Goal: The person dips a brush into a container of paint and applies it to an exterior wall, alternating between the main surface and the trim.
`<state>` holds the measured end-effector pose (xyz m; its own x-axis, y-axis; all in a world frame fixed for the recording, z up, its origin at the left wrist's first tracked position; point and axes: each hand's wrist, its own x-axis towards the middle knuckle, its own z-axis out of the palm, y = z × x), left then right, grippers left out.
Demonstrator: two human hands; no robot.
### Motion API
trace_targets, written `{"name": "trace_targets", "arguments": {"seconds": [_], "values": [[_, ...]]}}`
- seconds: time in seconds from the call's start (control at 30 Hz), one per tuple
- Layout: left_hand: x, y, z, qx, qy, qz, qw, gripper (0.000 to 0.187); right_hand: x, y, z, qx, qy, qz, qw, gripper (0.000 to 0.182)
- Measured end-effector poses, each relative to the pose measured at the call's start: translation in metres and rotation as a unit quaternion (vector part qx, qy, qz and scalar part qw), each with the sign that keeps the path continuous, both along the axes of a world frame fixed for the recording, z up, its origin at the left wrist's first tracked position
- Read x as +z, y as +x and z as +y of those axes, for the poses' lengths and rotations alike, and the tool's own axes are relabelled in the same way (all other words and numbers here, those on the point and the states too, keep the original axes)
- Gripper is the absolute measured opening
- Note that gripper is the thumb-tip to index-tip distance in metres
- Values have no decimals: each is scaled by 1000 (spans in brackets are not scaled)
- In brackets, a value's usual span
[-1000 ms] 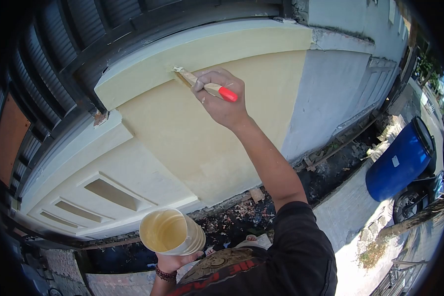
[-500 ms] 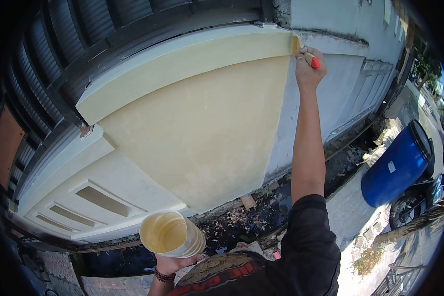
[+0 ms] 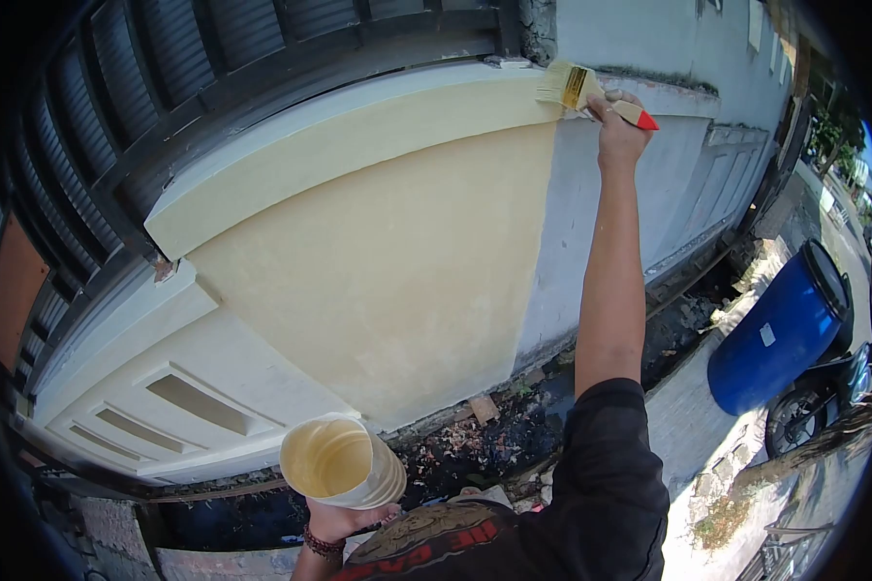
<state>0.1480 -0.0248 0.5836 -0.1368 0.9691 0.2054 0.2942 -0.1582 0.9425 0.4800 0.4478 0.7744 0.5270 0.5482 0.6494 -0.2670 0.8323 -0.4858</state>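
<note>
My right hand (image 3: 622, 124) grips a paintbrush (image 3: 576, 87) with a red-tipped handle, at the end of an outstretched arm. Its wide bristles lie against the raised ledge (image 3: 378, 136) of the wall, where cream paint meets the pale grey-blue surface. Below the ledge, a cream-painted wall panel (image 3: 388, 271) borders an unpainted-looking bluish section (image 3: 591, 223). Low in the view, my left hand (image 3: 344, 518) supports a white paint bucket (image 3: 358, 465) from beneath, its fingers curled at the base. Cream paint coats the inside of the bucket.
A dark ditch (image 3: 455, 450) with leaves and rubble runs along the wall's foot. To the right stand a blue drum (image 3: 775, 329) and a partly hidden motorcycle (image 3: 794, 416). Dark metal fencing (image 3: 174, 77) rises above the ledge at the upper left.
The brush has turned so its broad face shows, with bristles pointing left across the ledge. My right hand has shifted slightly right and down. The bucket stays nearly in place.
</note>
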Motion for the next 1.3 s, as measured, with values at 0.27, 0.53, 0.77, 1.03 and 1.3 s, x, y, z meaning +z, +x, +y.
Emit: {"name": "trace_targets", "arguments": {"seconds": [0.27,0.53,0.77,1.03,1.3], "values": [[8,9,10,-8,-1,-49,999,102,13,-63,-30,-337,121,-238,903,16],[10,13,18,-12,-5,2,1000,100,19,-98,-90,162,20,-160,974,17],[0,8,12,19,14,-36,999,102,6,8,4,-26,-34,14,999,17],[4,21,18,-12,-18,-24,999,104,-49,-126,-79,-295,165,-347,875,23],[-3,17,9,-21,-13,-15,1000,103,-56,-88,-65,140,-32,-84,986,17]]}}
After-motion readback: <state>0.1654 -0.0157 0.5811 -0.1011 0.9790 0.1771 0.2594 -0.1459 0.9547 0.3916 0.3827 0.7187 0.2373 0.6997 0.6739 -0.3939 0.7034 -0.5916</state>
